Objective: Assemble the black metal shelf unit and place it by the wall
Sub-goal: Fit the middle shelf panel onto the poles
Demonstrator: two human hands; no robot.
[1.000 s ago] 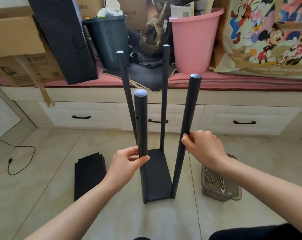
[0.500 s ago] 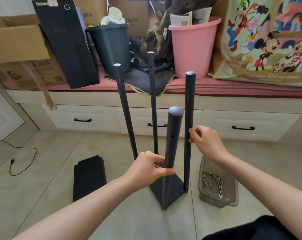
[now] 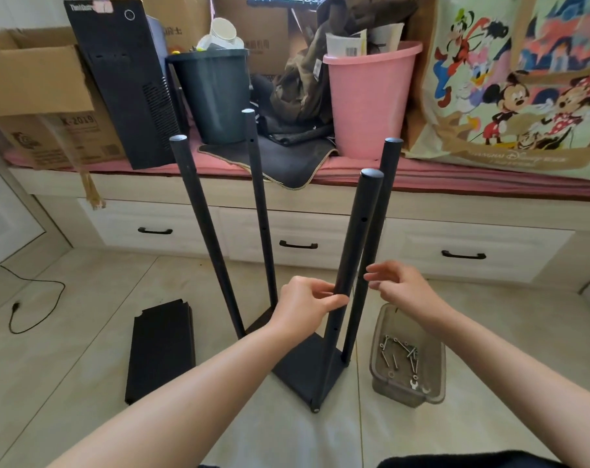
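Near post (image 3: 354, 251) of the shelf frame (image 3: 303, 369) is pinched by left hand (image 3: 303, 305); right hand (image 3: 401, 288) is held loose-fingered beside it, nothing gripped.

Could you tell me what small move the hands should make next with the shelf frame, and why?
Probably bring the right hand onto the rear right post to steady the frame. The left hand alone grips the front post, the right hand hovers open beside the posts, and the posts lean unevenly above the bottom shelf panel, so the frame looks loose.
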